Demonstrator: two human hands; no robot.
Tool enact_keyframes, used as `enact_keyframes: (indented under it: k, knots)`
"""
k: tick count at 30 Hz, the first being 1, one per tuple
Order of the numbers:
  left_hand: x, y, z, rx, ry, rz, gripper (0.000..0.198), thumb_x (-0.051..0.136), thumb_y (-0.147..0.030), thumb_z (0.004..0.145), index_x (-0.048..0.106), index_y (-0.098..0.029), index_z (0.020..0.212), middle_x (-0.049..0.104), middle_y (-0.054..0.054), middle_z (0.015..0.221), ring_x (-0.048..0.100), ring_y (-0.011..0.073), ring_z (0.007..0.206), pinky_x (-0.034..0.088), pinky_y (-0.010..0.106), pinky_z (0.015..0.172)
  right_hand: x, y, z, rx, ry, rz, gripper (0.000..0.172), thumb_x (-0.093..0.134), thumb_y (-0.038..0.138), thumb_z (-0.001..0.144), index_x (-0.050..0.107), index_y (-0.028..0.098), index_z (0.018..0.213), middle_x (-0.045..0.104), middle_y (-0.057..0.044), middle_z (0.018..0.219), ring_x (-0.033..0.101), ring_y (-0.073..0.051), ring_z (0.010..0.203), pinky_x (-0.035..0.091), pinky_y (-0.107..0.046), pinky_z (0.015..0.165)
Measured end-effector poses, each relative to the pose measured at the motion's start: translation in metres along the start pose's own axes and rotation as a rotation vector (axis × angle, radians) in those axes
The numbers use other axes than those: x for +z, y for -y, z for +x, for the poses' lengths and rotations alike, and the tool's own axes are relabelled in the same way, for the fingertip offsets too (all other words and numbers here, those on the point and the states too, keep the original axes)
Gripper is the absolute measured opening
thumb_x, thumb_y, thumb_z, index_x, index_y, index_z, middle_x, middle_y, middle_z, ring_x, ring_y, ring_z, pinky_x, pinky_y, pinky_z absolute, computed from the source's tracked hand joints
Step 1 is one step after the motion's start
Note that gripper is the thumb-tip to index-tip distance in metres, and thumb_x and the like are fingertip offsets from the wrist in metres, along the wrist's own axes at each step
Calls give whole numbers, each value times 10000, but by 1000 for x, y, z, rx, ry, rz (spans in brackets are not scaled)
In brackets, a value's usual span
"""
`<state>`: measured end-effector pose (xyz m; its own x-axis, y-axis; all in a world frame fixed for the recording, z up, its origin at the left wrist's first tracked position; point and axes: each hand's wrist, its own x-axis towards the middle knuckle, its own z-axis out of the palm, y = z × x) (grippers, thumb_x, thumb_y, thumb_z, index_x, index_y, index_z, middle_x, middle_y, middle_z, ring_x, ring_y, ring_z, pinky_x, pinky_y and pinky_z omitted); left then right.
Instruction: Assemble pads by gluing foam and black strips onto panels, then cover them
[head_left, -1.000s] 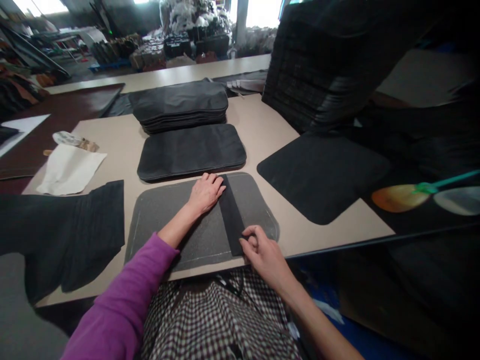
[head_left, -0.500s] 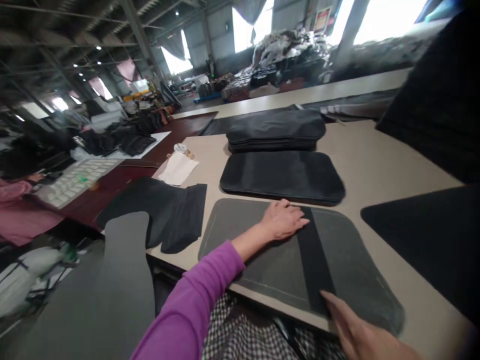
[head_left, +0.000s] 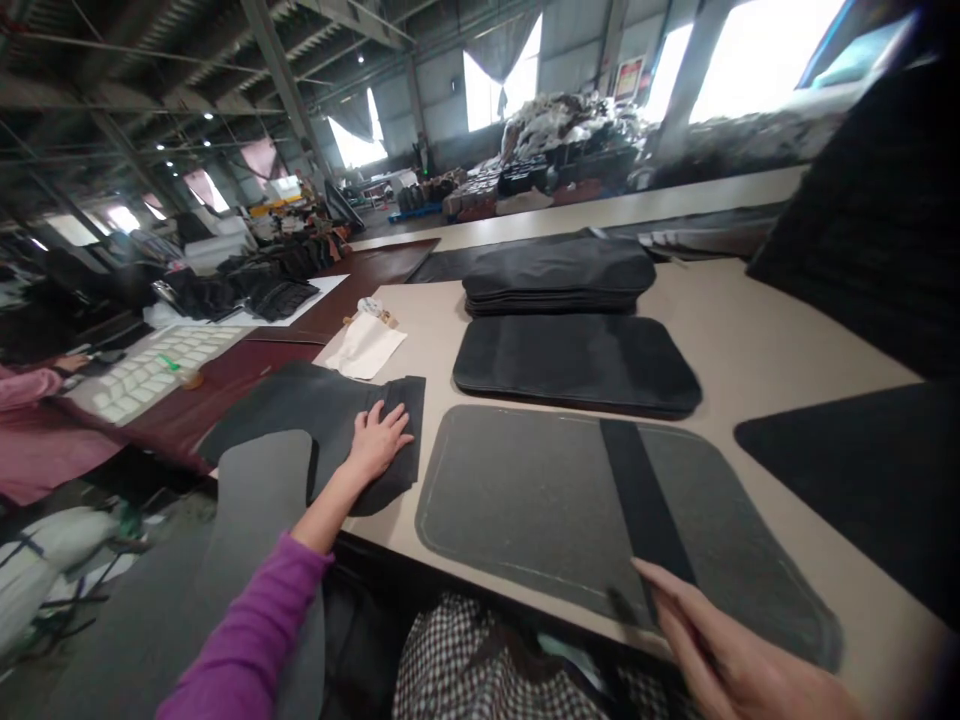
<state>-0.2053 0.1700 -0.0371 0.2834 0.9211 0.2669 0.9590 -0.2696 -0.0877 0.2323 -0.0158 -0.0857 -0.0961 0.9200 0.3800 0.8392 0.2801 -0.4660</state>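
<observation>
My left hand (head_left: 379, 440) lies on a stack of black strips (head_left: 405, 470) at the table's left side, its fingers spread and pressing flat. In front of me is a grey rounded panel (head_left: 517, 500) with pale marking lines along its edges. A single black strip (head_left: 646, 490) lies across the panel, right of its middle. My right hand (head_left: 720, 640) is at the strip's near end, thumb and fingers close together. A small dark blurred shape shows beside its fingertips; what they hold is hidden.
Beyond the panel lie a black rounded piece (head_left: 577, 362) and a stack of black pieces (head_left: 559, 270). A black panel (head_left: 862, 470) is at right. A long grey piece (head_left: 262, 520) hangs over the left edge, near a white cloth (head_left: 367, 345). A person in pink (head_left: 45, 430) works far left.
My left hand has left the strip on the grey panel and moved left onto the stack of black strips. My right hand stays by the strip's near end. The view has shifted slightly.
</observation>
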Motion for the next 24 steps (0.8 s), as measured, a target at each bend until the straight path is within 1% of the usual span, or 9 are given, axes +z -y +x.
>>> enact_keyframes:
  k: [3,6,8,10,13,16,19,22,24]
  knots:
    - [12,5,-6,31,-12,-16,136,636,-286,934,752,-263,1002,670,74,1352,438,328,1408,325,581,1101,2,22,13,-67,31,27,398,432,400,1004,673,311,1308,754,-9,1079,757,-255,762,583,-311,518]
    - [7,2,-5,46,-42,-41,145,623,-246,943,762,-254,905,703,65,1299,492,282,1374,323,553,1114,0,43,23,-12,72,184,380,440,407,1018,688,294,1284,730,-23,1163,745,-257,931,620,-326,729]
    - [-8,-1,-5,29,-78,-51,185,579,-257,972,763,-251,953,701,75,1302,522,274,1345,348,549,1097,-2,56,29,64,164,358,379,465,470,1016,709,289,1243,725,-34,1175,717,-263,1026,598,-353,875]
    - [-33,-10,-9,25,-152,-86,230,528,-281,1003,753,-248,1033,681,75,1338,514,262,1355,359,537,1103,-2,68,38,186,301,562,424,481,552,1009,717,268,1218,731,-58,1141,701,-272,1043,571,-385,937]
    - [-75,-46,-25,86,-258,-209,263,497,-309,1016,725,-284,1144,645,36,1392,473,239,1399,345,523,1150,6,86,53,351,467,916,518,504,624,1002,684,217,1268,705,-107,1190,662,-284,1112,536,-421,980]
    - [-99,-101,-55,167,-154,-329,304,513,-331,998,691,-380,1240,604,-10,1436,448,254,1430,310,563,1192,19,100,66,417,466,1299,578,513,657,999,668,183,1293,623,-141,1342,563,-294,1272,459,-451,1072]
    - [-101,-150,-85,272,66,-510,382,517,-303,987,636,-464,1312,598,-28,1428,467,275,1421,275,613,1212,29,107,72,532,375,1549,567,598,649,964,671,177,1269,643,-142,1306,596,-296,1223,483,-447,1033]
    - [-95,-169,-94,389,259,-751,414,601,-310,946,629,-486,1319,642,-3,1375,520,299,1371,291,613,1209,32,105,70,667,270,1544,515,718,604,899,704,149,1140,711,-133,1138,672,-283,1066,540,-387,911]
    - [-91,-166,-82,291,270,-909,359,647,-377,916,679,-460,1264,648,29,1371,550,316,1322,366,579,1166,31,102,67,685,290,1523,524,712,619,897,699,124,1071,732,-128,997,706,-251,909,555,-341,806]
